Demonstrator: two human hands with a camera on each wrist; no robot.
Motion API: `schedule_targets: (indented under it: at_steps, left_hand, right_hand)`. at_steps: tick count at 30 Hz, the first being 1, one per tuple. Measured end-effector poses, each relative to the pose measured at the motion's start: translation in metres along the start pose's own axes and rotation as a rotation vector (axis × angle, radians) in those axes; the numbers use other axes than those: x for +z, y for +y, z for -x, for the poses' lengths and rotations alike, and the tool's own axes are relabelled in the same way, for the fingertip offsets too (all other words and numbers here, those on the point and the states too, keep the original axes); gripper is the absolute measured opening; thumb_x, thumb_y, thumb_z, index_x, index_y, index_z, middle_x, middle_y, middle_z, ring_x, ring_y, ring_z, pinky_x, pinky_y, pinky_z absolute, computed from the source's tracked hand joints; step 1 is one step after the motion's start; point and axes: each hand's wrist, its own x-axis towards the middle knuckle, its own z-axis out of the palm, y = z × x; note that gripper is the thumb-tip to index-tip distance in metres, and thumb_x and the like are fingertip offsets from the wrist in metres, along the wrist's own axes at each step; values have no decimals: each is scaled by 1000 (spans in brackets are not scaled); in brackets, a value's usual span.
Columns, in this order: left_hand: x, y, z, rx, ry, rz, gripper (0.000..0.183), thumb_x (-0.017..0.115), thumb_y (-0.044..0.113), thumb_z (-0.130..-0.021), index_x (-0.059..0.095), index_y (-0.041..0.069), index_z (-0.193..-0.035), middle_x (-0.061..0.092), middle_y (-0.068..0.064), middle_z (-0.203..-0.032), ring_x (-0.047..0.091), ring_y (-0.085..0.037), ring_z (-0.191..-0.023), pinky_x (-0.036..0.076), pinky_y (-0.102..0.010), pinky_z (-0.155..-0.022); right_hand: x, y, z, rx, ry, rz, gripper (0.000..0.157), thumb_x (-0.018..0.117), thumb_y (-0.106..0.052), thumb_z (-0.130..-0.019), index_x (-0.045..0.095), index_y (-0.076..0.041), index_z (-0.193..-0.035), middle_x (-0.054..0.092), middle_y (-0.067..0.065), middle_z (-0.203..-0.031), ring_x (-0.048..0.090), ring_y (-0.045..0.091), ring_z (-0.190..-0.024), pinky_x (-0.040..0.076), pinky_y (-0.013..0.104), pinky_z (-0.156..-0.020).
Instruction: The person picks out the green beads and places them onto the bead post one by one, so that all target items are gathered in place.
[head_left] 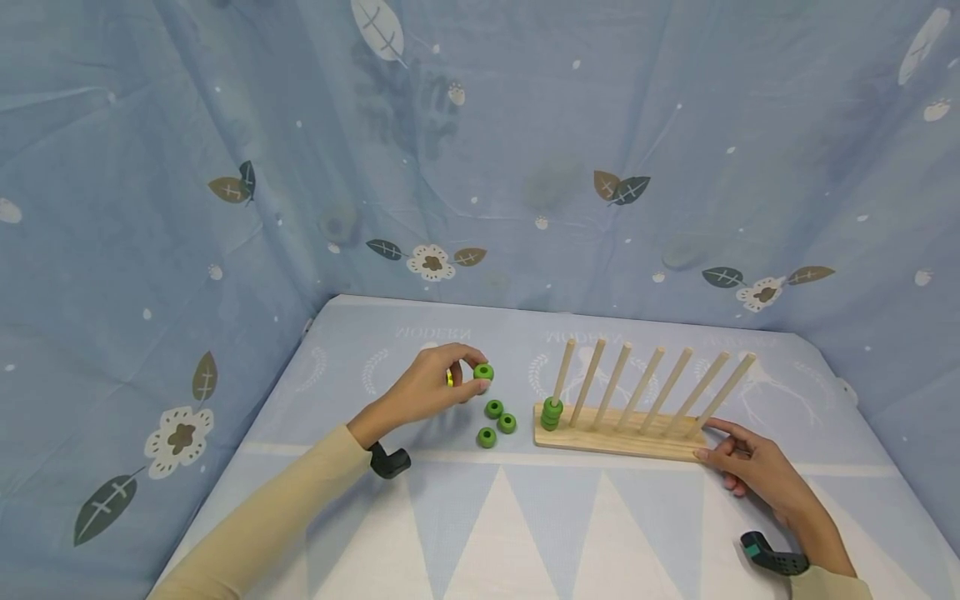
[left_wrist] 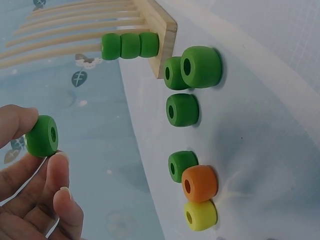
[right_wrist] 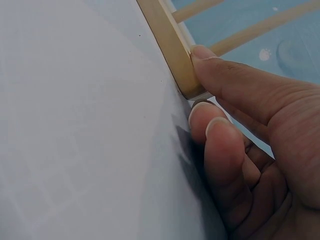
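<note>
My left hand point(head_left: 427, 385) pinches a green bead point(head_left: 483, 372) with a hole through it, raised above the table. In the left wrist view the held bead point(left_wrist: 42, 136) sits between thumb and fingers. To the right stands a wooden peg rack point(head_left: 617, 442) with several upright pegs in a row. Three green beads point(head_left: 551, 414) are stacked on its leftmost peg. My right hand point(head_left: 761, 471) grips the rack's right end, with the thumb point(right_wrist: 205, 56) on the base in the right wrist view. Loose green beads point(head_left: 494, 409) lie between the left hand and the rack.
In the left wrist view, an orange bead point(left_wrist: 200, 183) and a yellow bead point(left_wrist: 201, 215) lie beside another green bead point(left_wrist: 183, 166). My left hand mostly hides these in the head view. Blue patterned cloth point(head_left: 525, 150) hangs behind the table point(head_left: 450, 517).
</note>
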Motion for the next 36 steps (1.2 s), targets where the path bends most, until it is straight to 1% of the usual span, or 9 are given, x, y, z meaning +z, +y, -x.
schedule_targets:
  at_steps: [5, 8, 12, 19, 25, 29, 36]
  left_hand:
    - [-3, 2, -4, 30, -11, 26, 31, 77, 27, -95, 69, 15, -123, 67, 5, -104, 60, -9, -63, 51, -30, -56]
    - [-4, 4, -7, 53, -8, 17, 30, 76, 29, -96, 69, 16, -123, 68, 7, -104, 59, -8, -65, 50, -30, -57]
    - [-6, 8, -12, 74, 0, -3, 30, 75, 30, -96, 70, 16, -122, 68, 7, -108, 58, -7, -69, 46, -29, -55]
    - [-8, 15, -15, 97, 10, -20, 30, 75, 28, -97, 70, 13, -123, 68, 5, -111, 57, -7, -71, 40, -27, -50]
    - [-7, 16, -18, 112, 17, -27, 31, 75, 29, -97, 70, 13, -123, 68, 6, -111, 57, -5, -72, 40, -27, -50]
    - [-8, 17, -21, 138, 20, -27, 30, 74, 30, -97, 70, 14, -122, 69, 6, -112, 57, -5, -73, 40, -27, -51]
    - [-8, 23, -25, 181, 35, -26, 29, 76, 27, -96, 70, 13, -122, 69, 4, -111, 58, -6, -72, 42, -27, -55]
  right_hand:
    - [-1, 1, -1, 5, -4, -3, 76, 75, -31, -97, 37, 0, -155, 57, 12, -87, 55, 17, -57, 53, 34, -52]
    - [-1, 1, -1, 2, -7, -6, 76, 75, -31, -97, 36, 1, -155, 57, 12, -87, 54, 16, -57, 53, 34, -52]
    - [-1, 1, -1, -7, -6, -4, 76, 75, -30, -97, 37, 1, -154, 57, 12, -87, 55, 16, -57, 53, 34, -51]
    - [0, 1, 0, -6, -3, -6, 75, 75, -29, -96, 38, 1, -154, 58, 11, -87, 55, 16, -57, 53, 34, -51]
    - [-1, 0, 0, 2, -5, -9, 76, 76, -29, -96, 37, 1, -154, 58, 11, -87, 54, 16, -57, 53, 34, -51]
    - [-1, 0, 0, 3, -4, -6, 77, 76, -30, -96, 36, 1, -155, 58, 12, -88, 54, 16, -57, 53, 34, -51]
    - [0, 2, -1, 2, -2, -6, 76, 76, -29, -96, 37, 2, -154, 58, 11, -88, 55, 15, -57, 53, 34, -51]
